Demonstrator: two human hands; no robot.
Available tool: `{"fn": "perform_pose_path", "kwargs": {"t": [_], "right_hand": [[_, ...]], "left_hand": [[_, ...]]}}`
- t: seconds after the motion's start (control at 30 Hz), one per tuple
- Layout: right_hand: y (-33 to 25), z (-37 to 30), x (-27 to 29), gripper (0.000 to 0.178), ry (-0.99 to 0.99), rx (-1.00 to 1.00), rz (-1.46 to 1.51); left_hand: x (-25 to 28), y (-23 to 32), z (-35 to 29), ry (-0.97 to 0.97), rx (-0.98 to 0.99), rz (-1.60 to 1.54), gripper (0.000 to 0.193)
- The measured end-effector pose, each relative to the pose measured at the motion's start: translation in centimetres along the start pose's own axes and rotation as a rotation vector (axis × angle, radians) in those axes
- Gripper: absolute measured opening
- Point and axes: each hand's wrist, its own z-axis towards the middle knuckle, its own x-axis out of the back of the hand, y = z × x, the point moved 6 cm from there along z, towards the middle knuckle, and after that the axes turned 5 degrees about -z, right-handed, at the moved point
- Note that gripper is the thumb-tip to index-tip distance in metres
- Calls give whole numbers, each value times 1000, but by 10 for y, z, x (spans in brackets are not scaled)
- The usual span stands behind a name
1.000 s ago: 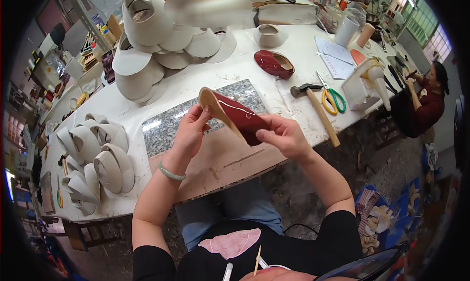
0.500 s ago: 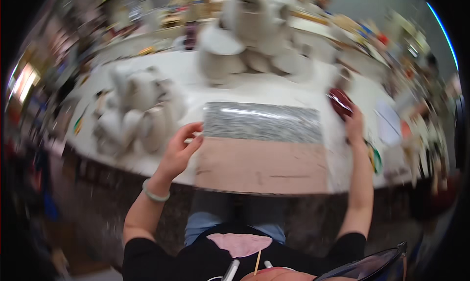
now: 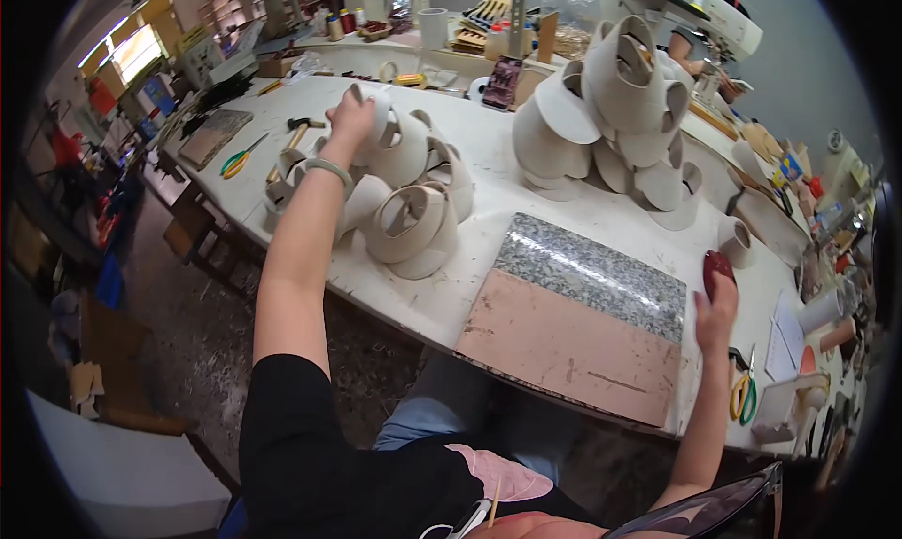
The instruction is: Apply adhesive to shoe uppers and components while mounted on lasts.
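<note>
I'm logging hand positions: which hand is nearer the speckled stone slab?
Right. The right hand is just right of the stone slab, at the dark red shoe piece; the left hand is farther off leftward, at a curved white piece.

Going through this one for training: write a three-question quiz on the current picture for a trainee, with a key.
1. True or false: the left hand, not the right hand, is at the dark red piece.
2. Choose, going left to right in the picture: the speckled grey slab is (a) left of both hands, (b) between them, (c) right of both.
3. Fill in: a pale bangle circles the ____ wrist.

Key: 1 false; 2 b; 3 left.
</note>
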Motion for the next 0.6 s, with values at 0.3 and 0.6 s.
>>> {"fn": "perform_pose_path", "kwargs": {"t": [0.3, 0.6], "right_hand": [[-96, -33, 15, 36, -215, 75, 344], [-207, 43, 28, 37, -181, -33, 889]], "left_hand": [[21, -12, 43, -59, 13, -975, 32], [42, 175, -160, -443, -195, -1397, 34]]}}
